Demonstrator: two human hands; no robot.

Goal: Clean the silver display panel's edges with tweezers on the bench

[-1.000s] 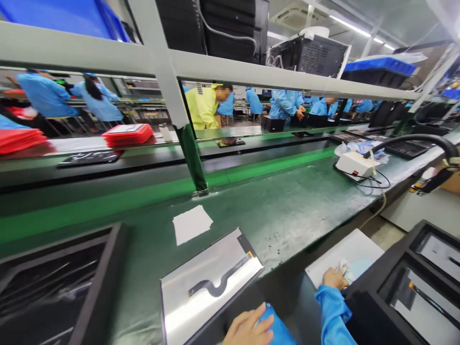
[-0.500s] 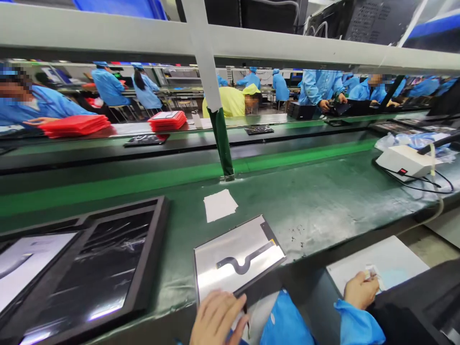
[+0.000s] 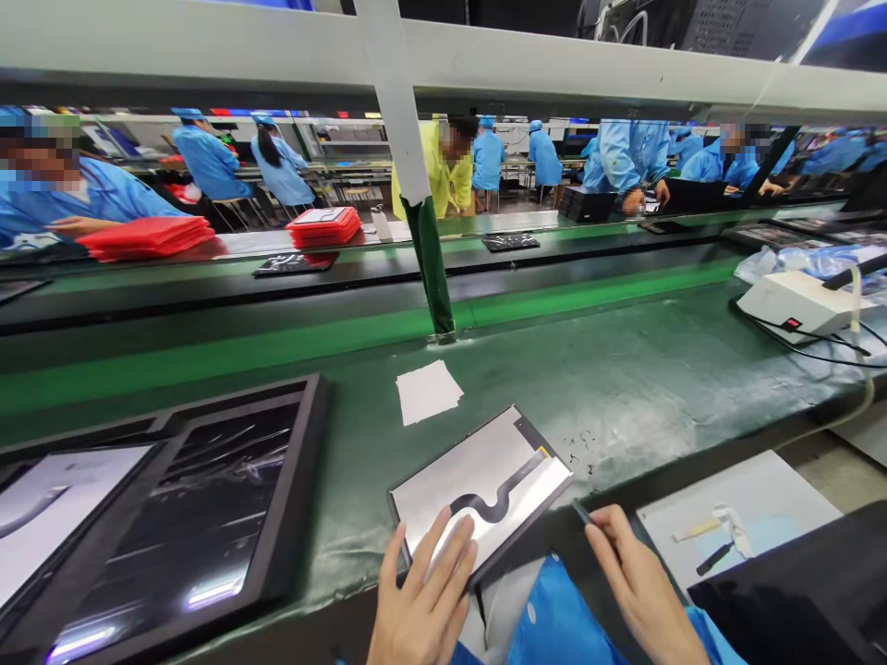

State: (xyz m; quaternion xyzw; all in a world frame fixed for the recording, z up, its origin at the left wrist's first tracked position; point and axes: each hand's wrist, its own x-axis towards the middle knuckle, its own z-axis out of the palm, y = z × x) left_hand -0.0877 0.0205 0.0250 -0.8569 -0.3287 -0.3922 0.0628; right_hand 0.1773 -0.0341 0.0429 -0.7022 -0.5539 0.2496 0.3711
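Observation:
My left hand (image 3: 424, 591) lies with fingers spread on the near edge of a silvery LCD panel (image 3: 433, 480). A dark, curved flex cable (image 3: 516, 476) runs across the panel's back, and my fingertips cover or touch its left end. My right hand (image 3: 644, 582) pinches a slim dark tool (image 3: 580, 511), whose tip points towards the panel's near right corner without touching it. Most of this tool is hidden in the fingers, so its kind does not show. Beyond the panel lies a small stack of white paper (image 3: 430, 392).
A black foam tray (image 3: 309, 462) with screens stands at left. On a white board (image 3: 796, 480) at right lie a light-handled tool (image 3: 695, 529) and a dark-handled one (image 3: 715, 558). A post (image 3: 433, 268) rises behind. Co-workers in blue sit across the line.
My right hand has come left from the white board to beside the panel, now with the dark tool. My left hand has moved onto the panel, which sits slightly further right in view.

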